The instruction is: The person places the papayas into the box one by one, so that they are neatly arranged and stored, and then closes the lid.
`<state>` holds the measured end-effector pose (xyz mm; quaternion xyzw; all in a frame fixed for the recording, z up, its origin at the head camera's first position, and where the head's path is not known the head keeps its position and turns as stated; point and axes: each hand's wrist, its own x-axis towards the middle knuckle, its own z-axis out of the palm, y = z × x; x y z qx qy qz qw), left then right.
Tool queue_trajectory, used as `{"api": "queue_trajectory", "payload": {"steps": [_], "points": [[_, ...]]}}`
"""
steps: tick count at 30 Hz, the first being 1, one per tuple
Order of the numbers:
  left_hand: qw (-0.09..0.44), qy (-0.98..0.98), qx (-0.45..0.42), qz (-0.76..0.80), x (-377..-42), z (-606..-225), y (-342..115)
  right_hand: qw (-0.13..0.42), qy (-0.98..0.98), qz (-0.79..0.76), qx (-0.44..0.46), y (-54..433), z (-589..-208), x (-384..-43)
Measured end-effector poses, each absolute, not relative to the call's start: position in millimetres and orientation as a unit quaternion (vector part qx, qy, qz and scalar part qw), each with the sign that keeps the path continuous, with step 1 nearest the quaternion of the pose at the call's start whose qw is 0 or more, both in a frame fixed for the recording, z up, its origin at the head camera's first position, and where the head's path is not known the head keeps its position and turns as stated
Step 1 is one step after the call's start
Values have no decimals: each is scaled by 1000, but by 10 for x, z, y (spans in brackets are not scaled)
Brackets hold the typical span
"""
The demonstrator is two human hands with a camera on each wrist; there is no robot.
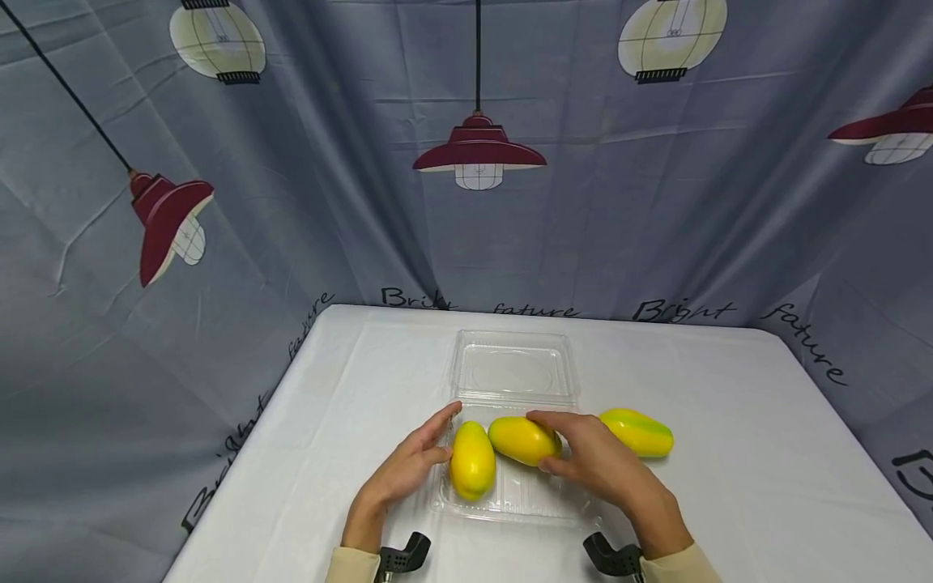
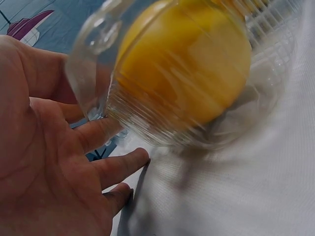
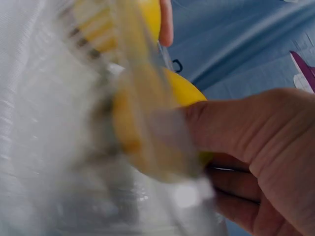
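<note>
A clear plastic clamshell container (image 1: 535, 502) lies with its lid folded back on the white table. In its left part stands one yellow oblong fruit (image 1: 473, 461), mango-like with a greenish top end. A second such fruit (image 1: 521, 440) lies crosswise beside it, gripped between thumb and fingers of my right hand (image 1: 594, 453). The right wrist view shows the right thumb (image 3: 221, 125) on this fruit, partly behind the blurred clear wall. My left hand (image 1: 408, 470) is at the container's left side, fingers extended. In the left wrist view, its fingertips (image 2: 133, 160) reach the container's outer wall.
A third yellow-green fruit (image 1: 641, 433) lies on the table right of the container, partly behind my right hand. The open lid (image 1: 513, 364) lies toward the far edge. A grey printed curtain (image 1: 350, 202) hangs around the table (image 1: 729, 453).
</note>
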<state>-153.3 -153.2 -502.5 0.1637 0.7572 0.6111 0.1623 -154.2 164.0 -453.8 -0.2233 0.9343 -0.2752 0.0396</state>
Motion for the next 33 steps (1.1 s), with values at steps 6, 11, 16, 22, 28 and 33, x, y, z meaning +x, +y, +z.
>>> {"api": "queue_trajectory", "payload": {"steps": [6, 11, 16, 22, 28, 33], "points": [[164, 758, 164, 610, -1536, -5017, -1530, -8, 947, -241, -212, 1603, -4566, -1522], [163, 759, 164, 609, -1539, -5016, -1525, -31, 949, -232, -212, 1621, -4583, -1506], [164, 759, 163, 609, -1532, -5014, -1520, -21, 945, -255, -202, 1676, -4548, -1466], [165, 757, 164, 610, -1538, -5015, -1518, -29, 943, -271, -188, 1838, -4440, -1400], [166, 756, 163, 612, -1543, -5028, -1520, -32, 940, -297, -165, 2122, -4374, -1341], [167, 753, 166, 615, -1540, -5020, -1525, -29, 944, -299, -136, 2377, -4318, -1296]]}}
